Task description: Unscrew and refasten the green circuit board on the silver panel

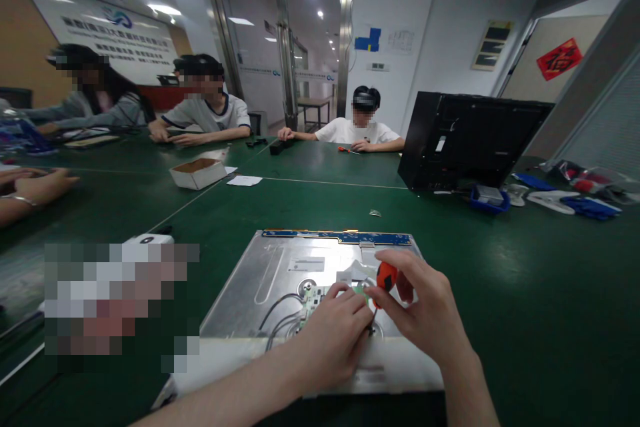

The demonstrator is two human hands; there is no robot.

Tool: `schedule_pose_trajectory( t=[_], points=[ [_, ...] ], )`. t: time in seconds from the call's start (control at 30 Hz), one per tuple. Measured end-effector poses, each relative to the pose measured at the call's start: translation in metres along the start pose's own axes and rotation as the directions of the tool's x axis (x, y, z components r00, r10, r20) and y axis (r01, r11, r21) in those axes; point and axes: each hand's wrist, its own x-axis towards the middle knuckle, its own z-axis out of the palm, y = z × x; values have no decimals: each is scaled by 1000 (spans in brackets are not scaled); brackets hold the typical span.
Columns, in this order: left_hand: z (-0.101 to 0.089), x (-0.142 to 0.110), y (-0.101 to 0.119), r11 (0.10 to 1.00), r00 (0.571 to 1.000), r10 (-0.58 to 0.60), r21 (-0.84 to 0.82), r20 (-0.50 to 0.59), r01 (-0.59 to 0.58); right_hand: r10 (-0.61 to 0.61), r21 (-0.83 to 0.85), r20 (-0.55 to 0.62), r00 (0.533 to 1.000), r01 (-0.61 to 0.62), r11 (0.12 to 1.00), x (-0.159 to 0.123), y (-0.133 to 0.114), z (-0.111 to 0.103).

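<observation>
A flat metal display panel (245, 280) lies in front of me, with a narrow blue circuit strip (380, 239) along its far edge. My right hand (425, 300) is closed around the orange and black handle of a screwdriver (387, 276), whose shaft points down at the panel. Close beside it, my left hand (335, 330) rests low over a small green circuit board (313, 298), fingers bent near the screwdriver's tip. Whether those fingers pinch anything is hidden. Black cables (277, 307) run out from the board's left side.
A black monitor (470, 140) stands at the right, with a blue tray (490, 199) before it. An open white box (197, 173) is farther left on the green table (320, 203). Several people sit around the table; another person's hands (43, 190) are at the left edge.
</observation>
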Motion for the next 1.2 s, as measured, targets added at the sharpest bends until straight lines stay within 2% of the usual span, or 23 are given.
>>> schedule_pose_trajectory(
  t=[0.17,0.53,0.8,1.03,1.2],
  points=[
    [1,0,-1,1000,1000,10,-5,-6,-10,12,59,1,1000,-12,998,-1,-2,-1],
    [-1,0,1,1000,1000,6,1,-6,-6,2,11,-18,1000,-2,1000,-1,0,-1],
    [2,0,-1,1000,1000,13,0,5,-13,12,72,-16,1000,-11,997,-2,-3,-2],
    [0,1,0,1000,1000,12,-20,2,-12,-4,-4,-42,999,4,1000,-1,-1,-1],
    [-1,0,1,1000,1000,3,-13,3,-3,-6,-39,-10,1000,6,999,-1,-1,-1]
  ],
)
